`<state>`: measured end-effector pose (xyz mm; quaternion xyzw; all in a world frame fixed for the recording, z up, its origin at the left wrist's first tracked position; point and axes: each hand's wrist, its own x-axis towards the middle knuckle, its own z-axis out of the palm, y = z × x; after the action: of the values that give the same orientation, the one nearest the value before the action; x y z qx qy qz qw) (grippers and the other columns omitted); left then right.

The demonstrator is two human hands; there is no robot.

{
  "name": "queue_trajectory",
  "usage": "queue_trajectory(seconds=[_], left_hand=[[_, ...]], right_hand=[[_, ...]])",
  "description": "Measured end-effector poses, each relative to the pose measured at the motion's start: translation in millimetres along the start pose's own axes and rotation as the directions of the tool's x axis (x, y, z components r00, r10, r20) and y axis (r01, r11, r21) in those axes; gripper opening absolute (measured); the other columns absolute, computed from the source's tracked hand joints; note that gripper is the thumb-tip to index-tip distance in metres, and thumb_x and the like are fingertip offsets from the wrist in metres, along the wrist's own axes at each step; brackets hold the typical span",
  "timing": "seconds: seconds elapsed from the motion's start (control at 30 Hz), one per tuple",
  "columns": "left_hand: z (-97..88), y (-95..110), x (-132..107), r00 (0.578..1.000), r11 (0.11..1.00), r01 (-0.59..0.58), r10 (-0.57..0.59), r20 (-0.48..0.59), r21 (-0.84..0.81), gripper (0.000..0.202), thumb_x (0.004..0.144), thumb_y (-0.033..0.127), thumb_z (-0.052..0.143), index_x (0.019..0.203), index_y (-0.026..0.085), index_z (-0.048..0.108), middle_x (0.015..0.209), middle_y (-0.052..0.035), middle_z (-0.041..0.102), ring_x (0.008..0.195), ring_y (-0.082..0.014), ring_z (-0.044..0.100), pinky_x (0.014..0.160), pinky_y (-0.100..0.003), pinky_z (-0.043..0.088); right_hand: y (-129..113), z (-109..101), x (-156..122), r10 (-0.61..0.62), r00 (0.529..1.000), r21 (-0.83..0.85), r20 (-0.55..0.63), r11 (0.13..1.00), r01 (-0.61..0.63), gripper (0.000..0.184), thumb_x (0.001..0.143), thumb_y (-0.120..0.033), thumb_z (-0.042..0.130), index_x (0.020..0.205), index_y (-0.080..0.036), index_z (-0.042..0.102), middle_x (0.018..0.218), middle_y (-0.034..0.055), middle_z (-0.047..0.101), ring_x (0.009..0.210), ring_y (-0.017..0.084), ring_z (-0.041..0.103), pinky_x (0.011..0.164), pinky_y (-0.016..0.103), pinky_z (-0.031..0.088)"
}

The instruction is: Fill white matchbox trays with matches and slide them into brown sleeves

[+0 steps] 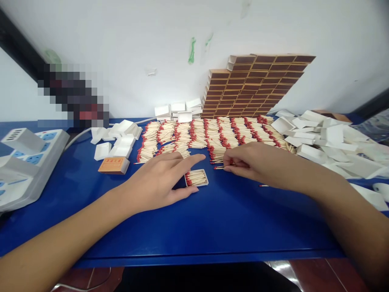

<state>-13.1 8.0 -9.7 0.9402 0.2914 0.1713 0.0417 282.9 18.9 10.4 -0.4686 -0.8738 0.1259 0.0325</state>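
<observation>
A small white matchbox tray (206, 178) filled with red-tipped matches lies on the blue table. My left hand (161, 178) rests beside it with thumb and forefinger spread apart; the thumb is at the tray's near edge, while the forefinger reaches out past its far side. Closed in a pinch at the near edge of the rows of loose matches (197, 136), my right hand (252, 162) has matches (219, 167) at its fingertips. How many it grips is hidden by the fingers. One stray match (263, 185) lies under the right wrist.
Brown-sided matchboxes (249, 89) are stacked against the wall. White empty trays lie in a pile (328, 134) at right, a cluster (121, 138) at left and a small stack (179, 109) behind. An orange-labelled matchbox (114, 165) and a power strip (39, 162) are at left.
</observation>
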Motion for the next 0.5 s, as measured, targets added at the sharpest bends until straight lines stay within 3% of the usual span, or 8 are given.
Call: queue_trajectory(seconds=[0.5], left_hand=[[-0.4, -0.1, 0.4, 1.0, 1.0, 0.025, -0.025, 0.011, 0.006, 0.06, 0.099, 0.042, 0.067, 0.152, 0.025, 0.044, 0.11, -0.0053, 0.073, 0.105, -0.0246, 0.07, 0.092, -0.039, 0.056]], right_hand=[[0.0, 0.6, 0.6, 0.038, 0.999, -0.027, -0.012, 0.999, -0.039, 0.01, 0.098, -0.03, 0.058, 0.096, -0.025, 0.066, 0.081, 0.0014, 0.072, 0.071, 0.018, 0.063, 0.06, 0.028, 0.038]])
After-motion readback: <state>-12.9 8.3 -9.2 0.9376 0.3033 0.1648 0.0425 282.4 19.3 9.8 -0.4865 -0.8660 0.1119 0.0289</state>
